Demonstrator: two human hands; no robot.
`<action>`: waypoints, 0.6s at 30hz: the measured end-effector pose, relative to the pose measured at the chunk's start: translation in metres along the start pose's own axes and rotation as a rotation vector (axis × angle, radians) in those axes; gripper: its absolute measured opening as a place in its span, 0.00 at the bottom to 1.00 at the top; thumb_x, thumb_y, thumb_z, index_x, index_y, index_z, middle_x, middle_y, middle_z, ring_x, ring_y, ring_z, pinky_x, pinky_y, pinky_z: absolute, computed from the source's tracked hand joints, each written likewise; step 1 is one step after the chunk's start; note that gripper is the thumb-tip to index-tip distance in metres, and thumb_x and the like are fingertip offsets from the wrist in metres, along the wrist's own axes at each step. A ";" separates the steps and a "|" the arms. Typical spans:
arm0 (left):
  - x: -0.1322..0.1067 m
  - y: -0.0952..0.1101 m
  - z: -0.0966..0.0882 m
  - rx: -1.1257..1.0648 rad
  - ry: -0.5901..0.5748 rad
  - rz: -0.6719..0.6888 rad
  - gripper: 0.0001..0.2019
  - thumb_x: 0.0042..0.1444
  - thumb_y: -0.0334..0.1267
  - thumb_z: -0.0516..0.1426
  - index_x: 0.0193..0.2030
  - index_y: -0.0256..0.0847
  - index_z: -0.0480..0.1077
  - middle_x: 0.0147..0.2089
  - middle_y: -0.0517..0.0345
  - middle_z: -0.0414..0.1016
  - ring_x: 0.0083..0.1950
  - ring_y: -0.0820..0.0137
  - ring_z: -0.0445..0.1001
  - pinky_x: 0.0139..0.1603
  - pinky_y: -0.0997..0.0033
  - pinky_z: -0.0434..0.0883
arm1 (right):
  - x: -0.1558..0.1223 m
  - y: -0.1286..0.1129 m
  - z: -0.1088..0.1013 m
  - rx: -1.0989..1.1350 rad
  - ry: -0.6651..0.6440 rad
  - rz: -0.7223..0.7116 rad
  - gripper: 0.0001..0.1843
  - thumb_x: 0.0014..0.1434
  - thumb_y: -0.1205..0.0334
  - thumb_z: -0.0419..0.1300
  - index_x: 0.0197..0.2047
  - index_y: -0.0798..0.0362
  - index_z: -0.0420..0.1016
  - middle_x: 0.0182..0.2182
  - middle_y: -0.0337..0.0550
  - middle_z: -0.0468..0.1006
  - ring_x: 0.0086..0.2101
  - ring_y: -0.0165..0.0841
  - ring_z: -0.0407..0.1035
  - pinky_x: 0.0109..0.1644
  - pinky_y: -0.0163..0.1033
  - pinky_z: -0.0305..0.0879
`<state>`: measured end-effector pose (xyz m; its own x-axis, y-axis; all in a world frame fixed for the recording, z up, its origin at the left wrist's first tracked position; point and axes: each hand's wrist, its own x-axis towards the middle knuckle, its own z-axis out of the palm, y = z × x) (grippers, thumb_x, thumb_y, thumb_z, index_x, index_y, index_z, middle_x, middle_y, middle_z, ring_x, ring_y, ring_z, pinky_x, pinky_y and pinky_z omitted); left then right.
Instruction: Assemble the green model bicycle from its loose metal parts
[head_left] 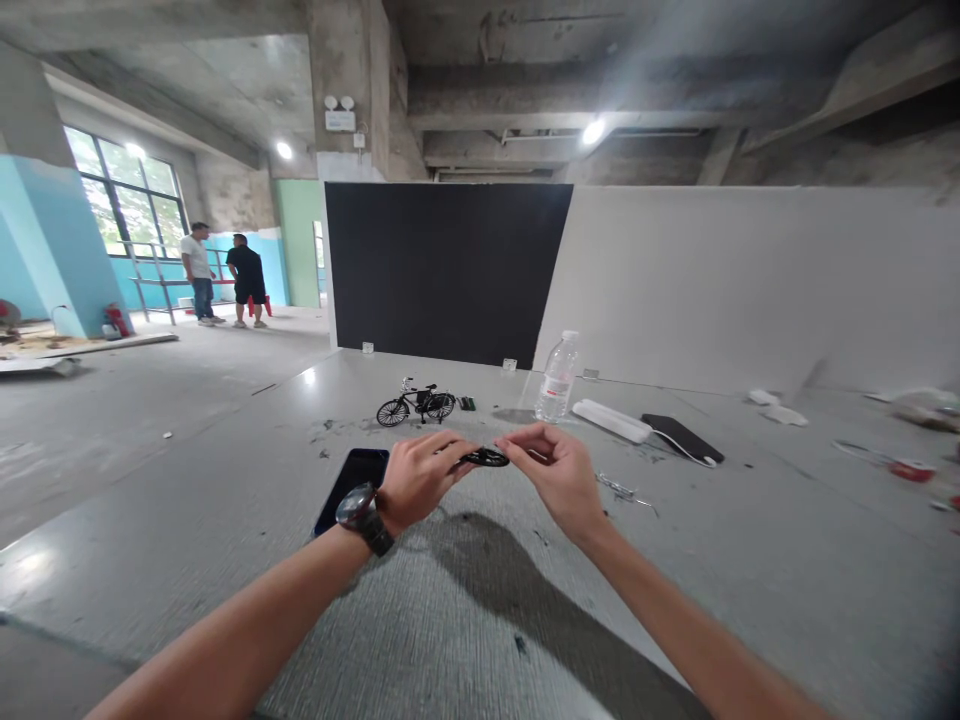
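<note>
My left hand (431, 472), with a black watch (363, 508) on its wrist, is closed on a small black spoked wheel (489, 458), which it holds flat above the table. My right hand (556, 478) makes a pinch at the wheel's right edge; whatever lies between its fingertips is too small to make out. Beyond the hands stands a black model bicycle (416, 404), upright, with a small dark green piece (467, 404) beside it. A dark phone (351, 484) lies left of my left hand, partly covered by the wrist and watch.
Behind my right hand stands a clear plastic bottle (556, 385). Further right lie a white oblong case (611, 420), a black flat slab (684, 438) and small metal tools (619, 488). Dark scraps dot the grey table (315, 620). A black panel (446, 270) borders its back. Two people stand far left.
</note>
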<state>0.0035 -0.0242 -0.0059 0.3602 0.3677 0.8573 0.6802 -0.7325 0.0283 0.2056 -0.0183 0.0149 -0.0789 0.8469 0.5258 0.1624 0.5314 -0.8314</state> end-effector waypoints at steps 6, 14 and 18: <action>-0.001 -0.001 0.000 0.020 0.029 -0.003 0.10 0.65 0.41 0.57 0.48 0.42 0.76 0.41 0.56 0.80 0.38 0.70 0.79 0.38 0.73 0.74 | 0.000 0.002 -0.001 -0.020 -0.004 -0.009 0.16 0.53 0.48 0.68 0.32 0.52 0.75 0.30 0.46 0.82 0.33 0.39 0.76 0.39 0.44 0.73; 0.002 0.001 -0.003 0.078 0.043 0.010 0.11 0.66 0.41 0.55 0.47 0.42 0.77 0.40 0.55 0.80 0.37 0.72 0.78 0.35 0.76 0.73 | 0.003 -0.007 -0.007 -0.112 -0.074 -0.083 0.15 0.58 0.48 0.63 0.36 0.51 0.74 0.34 0.46 0.80 0.38 0.38 0.75 0.43 0.44 0.72; 0.000 -0.001 -0.003 0.091 0.028 0.033 0.10 0.67 0.40 0.54 0.48 0.43 0.76 0.42 0.55 0.80 0.38 0.71 0.78 0.35 0.76 0.73 | 0.018 0.004 -0.029 -0.273 0.038 -0.110 0.15 0.64 0.48 0.56 0.37 0.51 0.74 0.36 0.47 0.80 0.39 0.38 0.74 0.43 0.41 0.69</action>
<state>0.0005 -0.0250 -0.0040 0.3662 0.3276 0.8709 0.7239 -0.6884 -0.0455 0.2337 -0.0015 0.0266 -0.0743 0.7804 0.6208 0.4135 0.5906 -0.6930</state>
